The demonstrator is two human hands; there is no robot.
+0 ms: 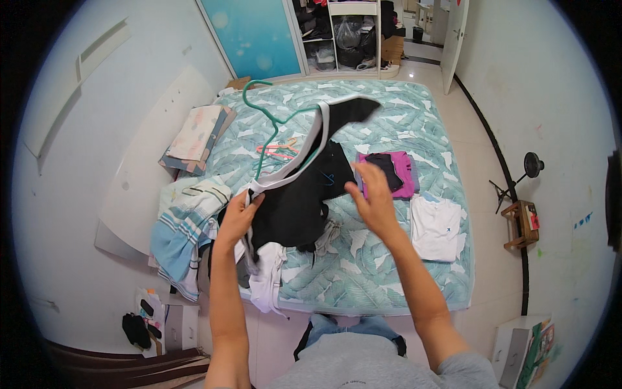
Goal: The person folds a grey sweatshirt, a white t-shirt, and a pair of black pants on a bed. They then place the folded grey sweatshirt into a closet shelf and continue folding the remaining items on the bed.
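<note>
A black garment with white trim (286, 219) hangs in the air over the bed, pinched along its trim by my left hand (238, 219). Inside its neckline sits a green clothes hanger (277, 119), its hook pointing up and to the left. One black end of the garment at the upper right looks blurred. My right hand (374, 202) is raised to the right of the garment, fingers apart and holding nothing. Beyond it lie a folded stack with a magenta garment (402, 167) and a folded white T-shirt (436, 233).
The mattress (369, 277) has a leaf-patterned cover. Loose hangers (277, 148) lie behind the garment. A heap of blue-striped cloth (182, 238) and folded bedding (194, 133) line the left side. A wooden stool (521, 223) stands by the right wall; an open wardrobe (354, 44) is beyond the bed.
</note>
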